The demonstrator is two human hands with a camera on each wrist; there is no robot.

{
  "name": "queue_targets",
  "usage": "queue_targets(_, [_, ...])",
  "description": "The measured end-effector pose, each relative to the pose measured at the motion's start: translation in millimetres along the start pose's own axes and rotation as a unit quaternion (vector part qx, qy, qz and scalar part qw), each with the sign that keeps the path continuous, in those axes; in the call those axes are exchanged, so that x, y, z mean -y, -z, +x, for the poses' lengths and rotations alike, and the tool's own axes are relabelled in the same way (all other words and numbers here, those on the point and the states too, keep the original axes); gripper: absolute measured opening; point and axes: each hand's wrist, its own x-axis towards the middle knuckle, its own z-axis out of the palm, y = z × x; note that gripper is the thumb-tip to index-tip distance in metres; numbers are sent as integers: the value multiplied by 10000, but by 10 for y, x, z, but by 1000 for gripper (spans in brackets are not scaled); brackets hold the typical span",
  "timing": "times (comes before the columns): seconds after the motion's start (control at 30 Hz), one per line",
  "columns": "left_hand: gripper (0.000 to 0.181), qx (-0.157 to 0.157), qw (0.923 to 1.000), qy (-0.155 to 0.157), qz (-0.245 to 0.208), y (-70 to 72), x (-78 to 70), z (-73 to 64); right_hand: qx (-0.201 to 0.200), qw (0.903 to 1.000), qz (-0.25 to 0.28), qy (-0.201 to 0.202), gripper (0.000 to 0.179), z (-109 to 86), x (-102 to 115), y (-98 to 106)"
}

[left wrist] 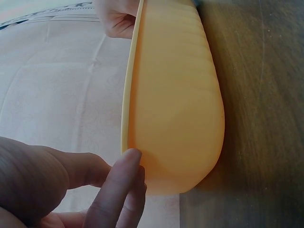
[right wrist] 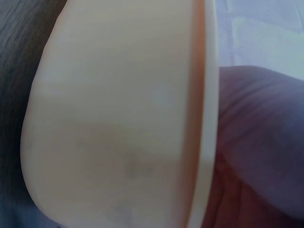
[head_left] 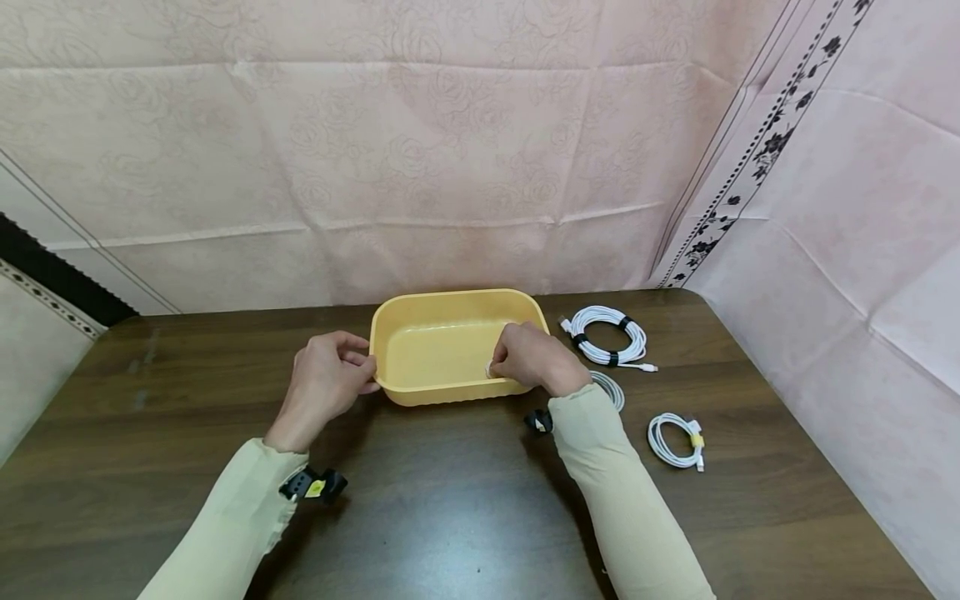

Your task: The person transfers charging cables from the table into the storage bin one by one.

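Note:
A yellow plastic tub stands on the table with its long side facing me. At its left end, my left hand holds the rim by the corner; the left wrist view shows bent fingers with one tip against the outer wall. My right hand reaches over the near right rim, fingertips down inside the tub. These pinch a small white thing, mostly hidden by the fingers; I cannot tell its kind. In the right wrist view the tub's wall hides the fingertips.
Right of the tub lies a large coiled white cable with black ties. A second coil is partly covered by the right forearm. Farther right sits a smaller coiled cable with a yellow tie. Patterned cloth hangs behind the table.

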Motion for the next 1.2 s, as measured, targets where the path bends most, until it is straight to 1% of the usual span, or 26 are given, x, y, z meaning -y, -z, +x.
queue_targets(0.1, [37, 0, 10000, -10, -16, -1, 1, -1, 57, 10000, -43, -13, 41, -4, 3, -1])
queue_targets(0.2, [37, -1, 10000, 1, -10, 1, 2, -3, 91, 9999, -79, -18, 47, -8, 9, -4])
queue_targets(0.4, [37, -9, 10000, -25, -2, 5, 6, 2, 86, 9999, -24, -103, 50, -4, 11, -15])
queue_targets(0.5, [37, -13, 10000, -43, -19, 7, 6, 3, 57, 9999, 10, -117, 48, -4, 12, -14])
queue_targets(0.67, [36, -2, 10000, -65, -1, 5, 6, -1, -97, 9999, 32, 12, 43, -16, -2, -23])
queue_targets(0.83, [37, 36, 10000, -58, -15, 4, 0, 1, -426, 9987, -44, 293, 36, -31, -34, -42])
queue_targets(0.97, [38, 47, 10000, -10, -58, -2, 11, -4, -785, 9957, -176, 449, 26, -52, -55, -70])
queue_targets(1.03, [37, 24, 10000, -13, -87, -6, 17, -6, -930, 9942, -158, 516, 21, -60, -59, -81])
queue_targets(1.2, [37, -14, 9999, -77, -126, -14, 14, -1, -1123, 9918, -84, 611, 16, -86, -70, -80])
